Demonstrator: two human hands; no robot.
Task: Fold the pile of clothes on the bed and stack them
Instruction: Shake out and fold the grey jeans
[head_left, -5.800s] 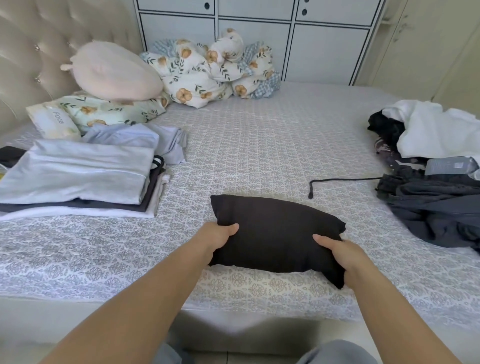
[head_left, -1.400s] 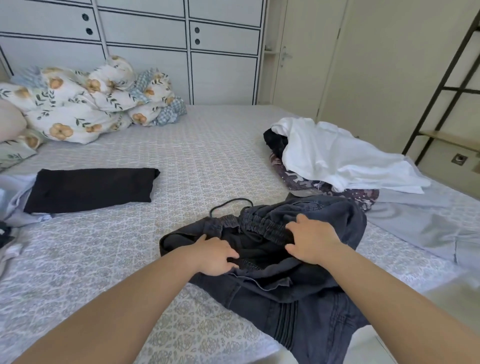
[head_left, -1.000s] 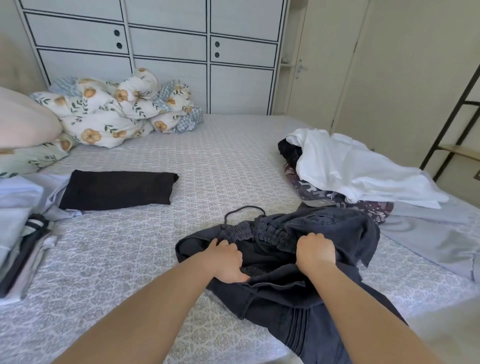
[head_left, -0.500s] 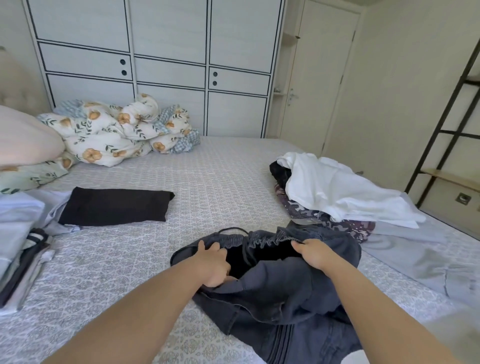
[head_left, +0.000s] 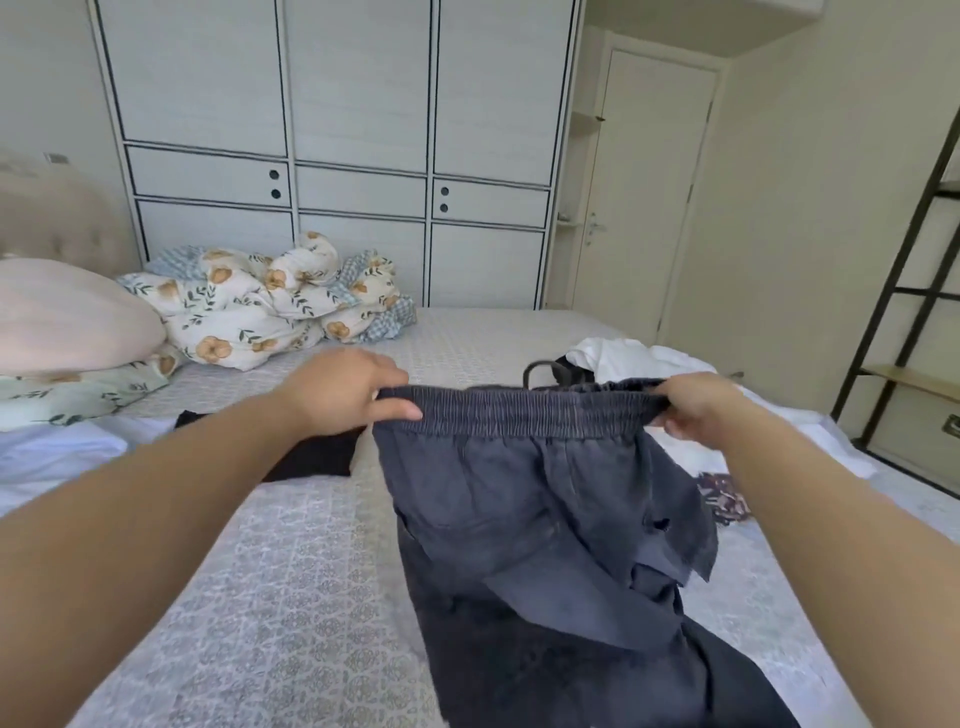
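Observation:
Dark grey trousers (head_left: 545, 519) hang in the air in front of me, stretched by their elastic waistband. My left hand (head_left: 348, 392) pinches the waistband's left end and my right hand (head_left: 696, 405) grips its right end. The legs drop down over the near edge of the bed (head_left: 291, 571). A folded black garment (head_left: 317, 457) lies on the bed behind my left wrist, partly hidden. The unfolded pile, with a white garment (head_left: 623, 353) on top, sits at the right behind the trousers.
A floral quilt (head_left: 270, 306) is bundled at the far side of the bed, with a pink pillow (head_left: 67, 312) at the left. White wardrobe doors (head_left: 358, 156) fill the back wall. A black shelf frame (head_left: 914, 291) stands at the right.
Both hands have lifted the trousers off the bed by the waistband and pulled it out straight. Earlier the folded black garment was set down at the left.

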